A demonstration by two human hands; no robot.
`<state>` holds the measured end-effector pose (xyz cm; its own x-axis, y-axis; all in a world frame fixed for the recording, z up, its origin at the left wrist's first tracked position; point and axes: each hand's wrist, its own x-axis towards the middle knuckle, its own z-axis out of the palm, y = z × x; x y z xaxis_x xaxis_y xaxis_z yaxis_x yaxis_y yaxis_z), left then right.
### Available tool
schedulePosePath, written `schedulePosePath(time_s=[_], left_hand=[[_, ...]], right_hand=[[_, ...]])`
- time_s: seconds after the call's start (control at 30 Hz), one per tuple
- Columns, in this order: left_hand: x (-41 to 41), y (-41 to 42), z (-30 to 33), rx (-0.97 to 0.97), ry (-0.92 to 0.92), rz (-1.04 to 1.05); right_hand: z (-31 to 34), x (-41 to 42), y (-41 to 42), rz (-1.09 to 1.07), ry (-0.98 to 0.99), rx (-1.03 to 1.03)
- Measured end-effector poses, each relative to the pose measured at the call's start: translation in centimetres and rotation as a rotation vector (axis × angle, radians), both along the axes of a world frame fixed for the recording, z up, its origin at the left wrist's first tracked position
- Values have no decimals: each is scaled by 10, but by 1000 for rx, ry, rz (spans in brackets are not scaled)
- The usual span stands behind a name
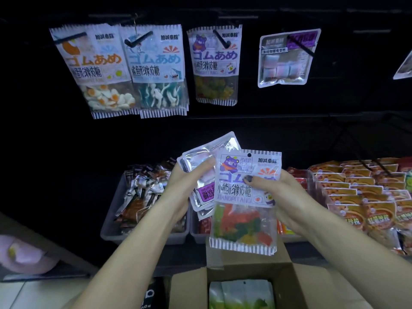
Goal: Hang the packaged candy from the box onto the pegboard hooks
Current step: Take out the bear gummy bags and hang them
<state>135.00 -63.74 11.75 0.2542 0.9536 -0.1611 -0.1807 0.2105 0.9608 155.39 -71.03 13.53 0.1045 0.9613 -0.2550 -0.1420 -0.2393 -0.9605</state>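
Observation:
My right hand (283, 197) grips a bear-gummy candy pack (243, 219) by its right edge, thumb across the front, upright in front of me. My left hand (187, 181) holds a small stack of silver marshmallow packs (207, 152) just behind and left of it. Below, an open cardboard box (289, 284) holds more packs (240, 293). On the dark pegboard above, packs hang from hooks: egg gummies (95, 72), shark gummies (156, 72), bear gummies (215, 65) and a silver marshmallow pack (287, 59).
A shelf below the pegboard carries grey bins (111, 228) of wrapped snacks and rows of orange snack bags (361, 197) on the right. Another pack's corner (403, 68) shows at the far right. A pale rounded object (22, 253) lies at the lower left.

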Motion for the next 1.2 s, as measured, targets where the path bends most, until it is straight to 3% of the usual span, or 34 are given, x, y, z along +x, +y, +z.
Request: schedulePosePath(time_s=[0.13, 0.47, 0.73, 0.87, 1.2], left_hand=[[-2, 2, 0, -54, -20, -29], [-9, 13, 1, 195, 83, 264], [-22, 10, 6, 362, 321, 322], [-19, 11, 7, 437, 313, 368], [-18, 21, 5, 413, 228, 388]], right_hand=[[5, 0, 1, -17, -31, 12], [13, -2, 9, 41, -134, 30], [42, 6, 17, -73, -148, 106], [67, -12, 29, -7, -82, 189], [112, -42, 64, -47, 30, 326]])
